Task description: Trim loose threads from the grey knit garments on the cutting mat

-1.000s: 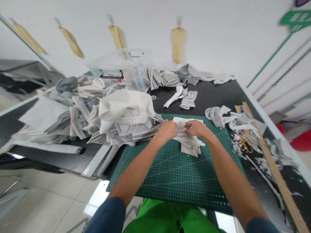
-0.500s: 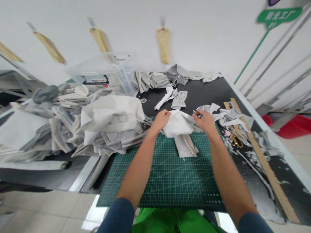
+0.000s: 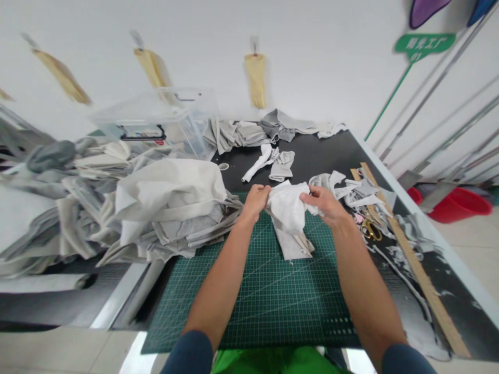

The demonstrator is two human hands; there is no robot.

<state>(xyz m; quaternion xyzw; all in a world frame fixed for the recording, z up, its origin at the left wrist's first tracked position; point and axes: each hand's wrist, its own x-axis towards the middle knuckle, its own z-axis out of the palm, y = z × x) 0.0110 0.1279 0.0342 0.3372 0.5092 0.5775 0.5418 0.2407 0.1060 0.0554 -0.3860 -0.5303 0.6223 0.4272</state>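
A piece of white fabric [image 3: 287, 206] hangs bunched between my two hands above the green cutting mat. At its left upper edge my left hand [image 3: 256, 201] is closed in a pinch on the cloth. My right hand [image 3: 323, 201] grips the right side, thumb and fingers on the fabric. Whether a tool sits in the right palm is hidden. Under the white piece a light grey folded fabric [image 3: 290, 245] lies on the cutting mat [image 3: 268, 301], its lower end showing.
A big heap of grey and white fabric [image 3: 167, 192] is at left, before a clear plastic box [image 3: 152, 122]. At right lie gold-handled scissors [image 3: 370, 230], fabric scraps [image 3: 360, 193] and a long wooden ruler [image 3: 421, 270]. More cloth [image 3: 241, 134] lines the back edge.
My right hand has turned and now grasps the white fabric; the small metal tool seen in it before no longer shows. The fabric hangs lower over the grey piece. The view has shifted slightly.
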